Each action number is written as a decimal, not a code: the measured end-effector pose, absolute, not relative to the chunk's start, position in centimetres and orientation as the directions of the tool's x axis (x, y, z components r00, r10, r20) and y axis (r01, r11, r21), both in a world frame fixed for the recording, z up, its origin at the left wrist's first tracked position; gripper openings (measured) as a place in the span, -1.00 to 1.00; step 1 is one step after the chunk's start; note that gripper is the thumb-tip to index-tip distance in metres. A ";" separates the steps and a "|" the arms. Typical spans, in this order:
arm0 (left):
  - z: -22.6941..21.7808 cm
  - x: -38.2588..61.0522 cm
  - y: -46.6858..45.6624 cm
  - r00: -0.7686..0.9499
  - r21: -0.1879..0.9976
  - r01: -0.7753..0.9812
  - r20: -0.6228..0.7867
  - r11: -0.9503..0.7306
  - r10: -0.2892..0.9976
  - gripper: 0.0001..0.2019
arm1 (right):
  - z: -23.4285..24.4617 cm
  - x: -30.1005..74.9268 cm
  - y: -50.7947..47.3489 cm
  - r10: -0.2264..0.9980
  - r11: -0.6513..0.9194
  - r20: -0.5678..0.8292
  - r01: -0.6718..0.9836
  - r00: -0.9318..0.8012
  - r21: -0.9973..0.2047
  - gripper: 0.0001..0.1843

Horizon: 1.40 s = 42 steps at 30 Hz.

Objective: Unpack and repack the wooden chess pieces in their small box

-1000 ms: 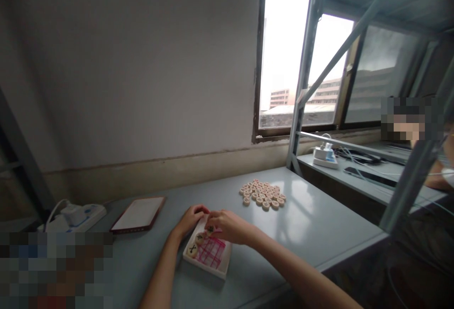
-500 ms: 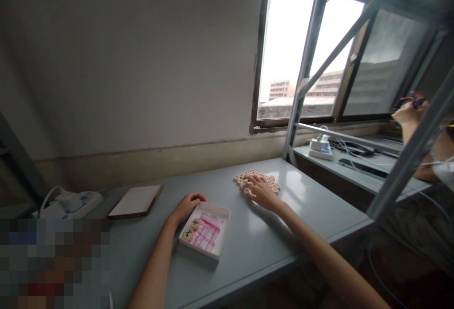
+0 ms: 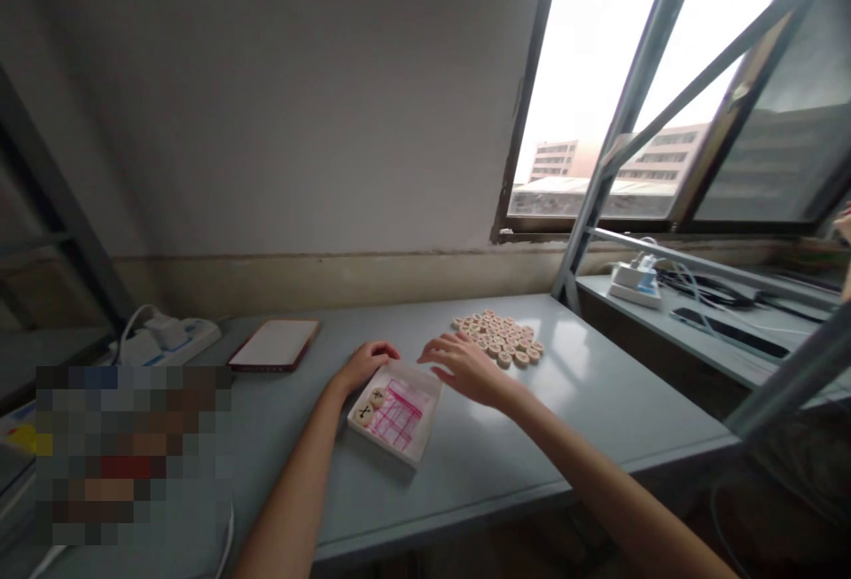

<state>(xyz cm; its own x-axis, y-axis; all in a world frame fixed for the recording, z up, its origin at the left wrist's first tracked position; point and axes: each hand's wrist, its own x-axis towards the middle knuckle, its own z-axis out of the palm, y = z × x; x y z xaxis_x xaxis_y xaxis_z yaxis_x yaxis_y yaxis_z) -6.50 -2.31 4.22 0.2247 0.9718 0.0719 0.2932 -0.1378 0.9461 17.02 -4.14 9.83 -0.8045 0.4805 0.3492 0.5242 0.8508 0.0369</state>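
A shallow white box (image 3: 429, 419) with pink grid lines on its floor lies on the grey table. Two round xiangqi pieces (image 3: 370, 406) rest in its left part. My left hand (image 3: 368, 364) curls around the box's far left corner, gripping its edge. Over the box's far right corner hovers my right hand (image 3: 462, 368), fingers stretched forward and thumb apart, with nothing visible between them. Behind that hand, many loose xiangqi pieces (image 3: 505, 340) lie spread in a cluster near the far right of the table.
A flat lid (image 3: 276, 344) with a white face and dark red edge lies at the left. Beyond it stands a power strip (image 3: 190, 340) with plugs. On the right are a metal frame post (image 3: 585, 242) and another desk with a power strip (image 3: 635, 282) and cables.
My right hand has left the xiangqi pieces and come left to the box, uncovering the cluster. My left hand stays at the box. The view has turned left.
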 end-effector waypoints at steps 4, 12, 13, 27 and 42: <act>4.5 -6.6 -2.2 0.209 0.935 0.322 0.082 -0.147 0.974 -0.82 | 9.5 10.3 -7.3 0.214 0.966 0.230 0.240 -0.949 0.092 -0.72; 4.0 -6.8 -1.7 0.235 0.933 0.334 0.056 -0.135 0.970 -0.78 | 7.4 8.9 -6.2 0.297 0.954 0.301 0.294 -0.906 -0.054 -0.80; 3.9 -6.8 -1.7 0.239 0.932 0.333 0.062 -0.142 0.969 -0.77 | 7.4 9.1 -6.0 0.306 0.952 0.300 0.293 -0.904 -0.088 -0.79; 4.0 -6.7 -1.9 0.235 0.946 0.276 0.107 -0.171 0.966 -0.79 | 7.5 12.1 -4.0 0.436 0.890 0.334 0.455 -0.835 -0.027 -0.76; 3.5 -6.4 -1.9 0.183 0.947 0.304 0.046 -0.101 0.982 -0.77 | 6.3 24.9 -2.6 0.733 0.599 0.422 0.801 -0.534 -0.027 -0.68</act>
